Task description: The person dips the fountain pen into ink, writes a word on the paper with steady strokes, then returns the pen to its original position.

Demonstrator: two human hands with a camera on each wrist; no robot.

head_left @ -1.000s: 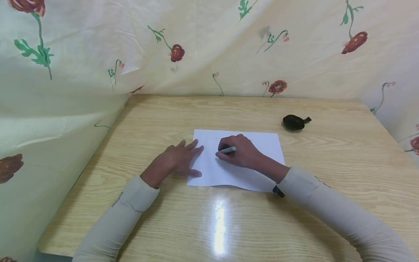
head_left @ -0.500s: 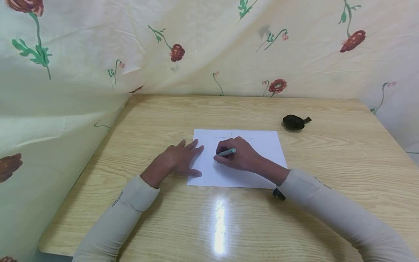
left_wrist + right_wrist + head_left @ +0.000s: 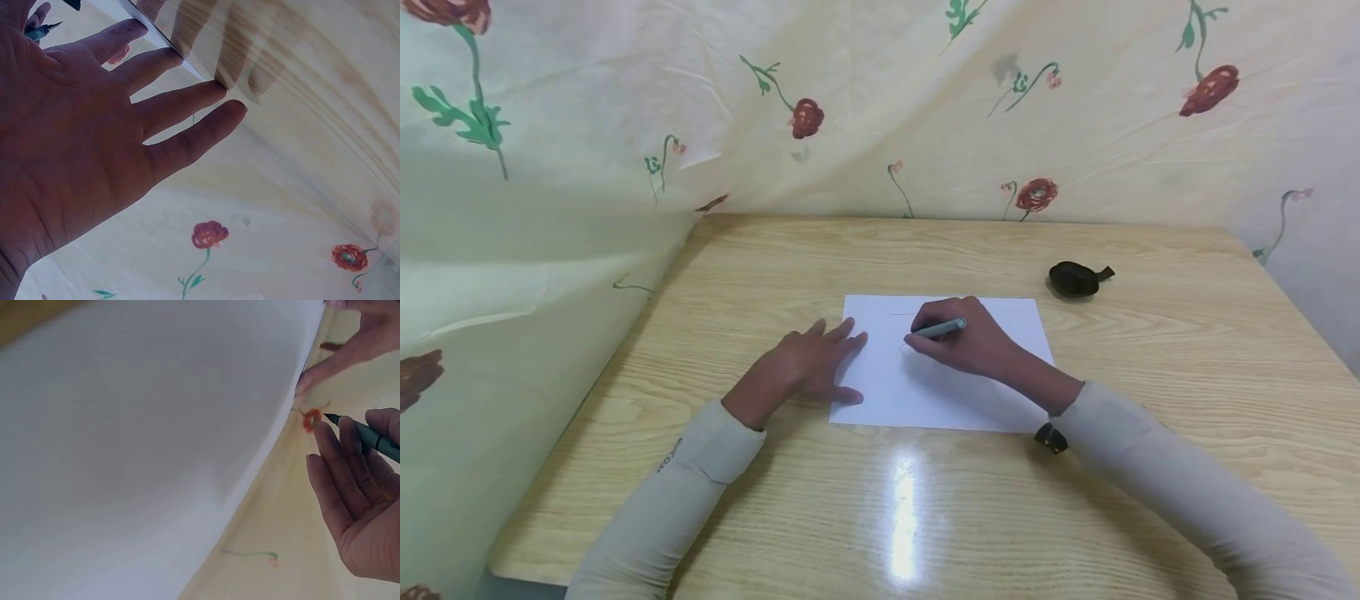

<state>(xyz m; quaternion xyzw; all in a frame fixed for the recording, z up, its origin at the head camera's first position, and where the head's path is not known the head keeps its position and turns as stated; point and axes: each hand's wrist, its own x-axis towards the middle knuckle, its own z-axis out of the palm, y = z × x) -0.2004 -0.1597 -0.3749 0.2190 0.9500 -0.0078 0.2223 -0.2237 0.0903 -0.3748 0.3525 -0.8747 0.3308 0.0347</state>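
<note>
A white sheet of paper (image 3: 880, 392) lies on the wooden table in the head view. My left hand (image 3: 820, 362) rests with spread fingers over its left edge; in the left wrist view those fingers (image 3: 181, 100) are straight. Over the middle of the sheet, my right hand (image 3: 962, 337) grips a grey-green pen (image 3: 943, 328) between thumb and fingers. Its dark, pointed tip shows in the right wrist view, where the pen (image 3: 375, 439) stands a little off the paper. A thin horizontal line (image 3: 901, 314) is drawn near the top, with a faint slanting stroke (image 3: 901, 347) below it.
A black rounded object (image 3: 1073, 279) with a short tail lies at the back right of the table (image 3: 760, 267). A small black device (image 3: 1051, 438) sits under the right wrist. Flower-patterned cloth (image 3: 865, 100) hangs behind and at both sides.
The right hand first slid slightly left and down, then moved up and right with the pen. A slanting stroke now shows beside it. The sheet's lower edge lies flatter; the left hand stays put.
</note>
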